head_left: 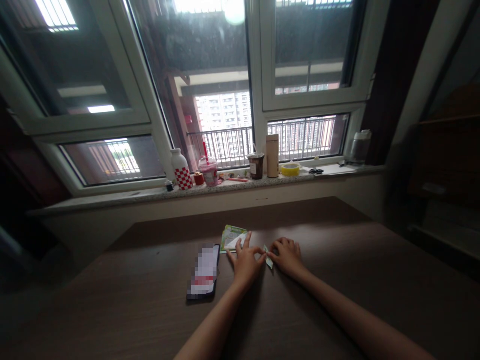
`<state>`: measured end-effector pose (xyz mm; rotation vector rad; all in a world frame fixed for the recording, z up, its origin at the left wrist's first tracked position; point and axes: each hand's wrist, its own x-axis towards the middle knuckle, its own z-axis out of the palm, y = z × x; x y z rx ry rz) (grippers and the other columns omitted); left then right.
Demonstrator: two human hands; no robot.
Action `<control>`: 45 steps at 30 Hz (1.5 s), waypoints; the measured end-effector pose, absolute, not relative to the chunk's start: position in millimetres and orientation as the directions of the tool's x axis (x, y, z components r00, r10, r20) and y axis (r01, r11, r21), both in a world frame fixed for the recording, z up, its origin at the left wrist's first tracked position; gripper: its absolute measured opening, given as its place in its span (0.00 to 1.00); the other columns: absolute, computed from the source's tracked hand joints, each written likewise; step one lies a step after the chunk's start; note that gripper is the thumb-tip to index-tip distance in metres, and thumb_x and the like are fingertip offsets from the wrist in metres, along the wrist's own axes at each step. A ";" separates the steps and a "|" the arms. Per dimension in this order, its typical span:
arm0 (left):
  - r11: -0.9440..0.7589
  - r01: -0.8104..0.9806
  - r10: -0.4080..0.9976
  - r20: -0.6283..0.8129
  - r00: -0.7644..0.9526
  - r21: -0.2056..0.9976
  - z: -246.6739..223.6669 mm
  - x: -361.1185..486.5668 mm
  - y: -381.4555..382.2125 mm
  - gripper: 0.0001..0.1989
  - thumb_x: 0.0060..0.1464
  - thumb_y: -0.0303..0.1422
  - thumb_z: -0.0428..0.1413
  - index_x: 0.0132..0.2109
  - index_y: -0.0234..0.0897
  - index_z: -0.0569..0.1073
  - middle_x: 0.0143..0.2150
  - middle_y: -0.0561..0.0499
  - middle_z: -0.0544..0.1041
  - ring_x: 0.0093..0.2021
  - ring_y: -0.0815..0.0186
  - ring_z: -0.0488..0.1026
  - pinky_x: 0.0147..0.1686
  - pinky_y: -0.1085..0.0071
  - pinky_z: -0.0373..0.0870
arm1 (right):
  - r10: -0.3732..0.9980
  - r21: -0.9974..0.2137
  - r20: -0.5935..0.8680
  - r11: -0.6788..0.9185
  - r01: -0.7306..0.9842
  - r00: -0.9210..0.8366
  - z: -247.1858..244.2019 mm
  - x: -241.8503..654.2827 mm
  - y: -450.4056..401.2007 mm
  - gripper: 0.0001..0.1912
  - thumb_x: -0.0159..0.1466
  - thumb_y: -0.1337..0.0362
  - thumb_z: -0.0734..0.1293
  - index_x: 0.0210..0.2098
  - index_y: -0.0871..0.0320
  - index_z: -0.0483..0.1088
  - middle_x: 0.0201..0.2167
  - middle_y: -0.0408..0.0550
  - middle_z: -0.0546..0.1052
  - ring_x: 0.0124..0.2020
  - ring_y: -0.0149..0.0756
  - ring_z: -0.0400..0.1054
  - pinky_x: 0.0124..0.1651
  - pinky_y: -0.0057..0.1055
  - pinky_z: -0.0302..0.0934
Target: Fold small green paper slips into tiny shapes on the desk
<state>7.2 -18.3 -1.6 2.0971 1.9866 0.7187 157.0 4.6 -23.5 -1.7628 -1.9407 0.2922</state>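
on the far left of the work lies a phone (204, 272), face up and slightly askew, beside the left forearm, probably so that its screen can be read while both hands are busy. next to it, a green-edged stack of paper (235, 231) lies flat with a white portion on top; the outer fingers of the left hand (245, 264) are spread over its near edge, perhaps only for balance. the left thumb and index finger are closed together on the small folded paper (269, 262), which is at the centre, between the two hands, just above the tabletop or touching it; which of these cannot be told. the right hand (288, 255) pinches the same piece from the other side, thumb to index, its remaining fingers curled; gripping from both sides likely keeps so small a piece steady.

the surface is a brown wood-grain table (150, 315) with a dull sheen. beyond it, a speckled sill (123, 197) bears, from left to right, a checkered bottle (183, 172), a cup with a red straw (209, 172), a dark cup (257, 167), a tan cylinder (273, 157), yellow tape (290, 170) and scissors (316, 171). pale-framed windows (258, 90) light the dim room from behind.
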 end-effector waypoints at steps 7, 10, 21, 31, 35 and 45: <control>-0.076 0.900 0.977 0.212 -0.019 0.429 -2.4 4.2 -14.0 0.08 0.53 0.46 0.57 0.34 0.55 0.81 0.69 0.61 0.58 0.70 0.45 0.48 0.59 0.28 0.30 | 0.964 -0.455 0.261 0.175 0.873 -0.057 -29.3 159.1 4.6 0.11 0.66 0.58 0.61 0.41 0.52 0.75 0.50 0.50 0.72 0.54 0.46 0.61 0.61 0.48 0.45; -0.049 0.899 0.982 0.184 -0.035 0.435 -0.2 5.1 -13.3 0.09 0.53 0.47 0.57 0.34 0.55 0.81 0.70 0.60 0.57 0.70 0.45 0.47 0.59 0.28 0.31 | 0.966 -0.473 0.255 0.170 0.864 -0.050 -28.9 159.9 5.4 0.12 0.66 0.59 0.61 0.40 0.53 0.75 0.49 0.50 0.73 0.53 0.44 0.61 0.59 0.43 0.47; -0.088 0.910 0.983 0.185 0.012 0.406 2.5 9.5 -12.6 0.08 0.53 0.46 0.59 0.37 0.52 0.79 0.70 0.58 0.58 0.70 0.44 0.47 0.58 0.26 0.30 | 0.975 -0.523 0.224 0.128 0.843 -0.009 -18.9 157.7 4.5 0.09 0.58 0.55 0.70 0.35 0.53 0.77 0.45 0.49 0.74 0.52 0.45 0.62 0.56 0.38 0.49; -0.069 0.906 0.982 0.190 -0.013 0.417 -2.2 6.7 -9.5 0.21 0.54 0.47 0.57 0.55 0.51 0.71 0.70 0.49 0.58 0.69 0.45 0.49 0.59 0.26 0.34 | 0.969 -0.547 0.245 0.147 0.824 -0.010 -21.4 160.0 3.4 0.10 0.58 0.55 0.70 0.36 0.53 0.76 0.45 0.49 0.73 0.51 0.44 0.62 0.57 0.37 0.50; -0.072 0.927 0.982 0.191 0.001 0.368 -4.1 5.4 -9.7 0.20 0.55 0.49 0.55 0.51 0.49 0.74 0.70 0.49 0.57 0.70 0.45 0.47 0.60 0.27 0.33 | 0.956 -0.541 0.293 0.191 0.819 -0.029 -24.9 161.1 1.1 0.12 0.59 0.54 0.69 0.38 0.51 0.77 0.45 0.49 0.73 0.51 0.44 0.63 0.58 0.37 0.50; -0.104 0.898 0.975 0.221 0.008 0.428 -7.1 7.2 -10.9 0.14 0.54 0.46 0.58 0.47 0.53 0.78 0.69 0.50 0.60 0.70 0.47 0.46 0.61 0.30 0.30 | 0.956 -0.575 0.287 0.222 0.787 -0.061 -28.1 164.4 3.6 0.12 0.60 0.52 0.68 0.40 0.47 0.79 0.46 0.48 0.74 0.52 0.45 0.62 0.58 0.39 0.49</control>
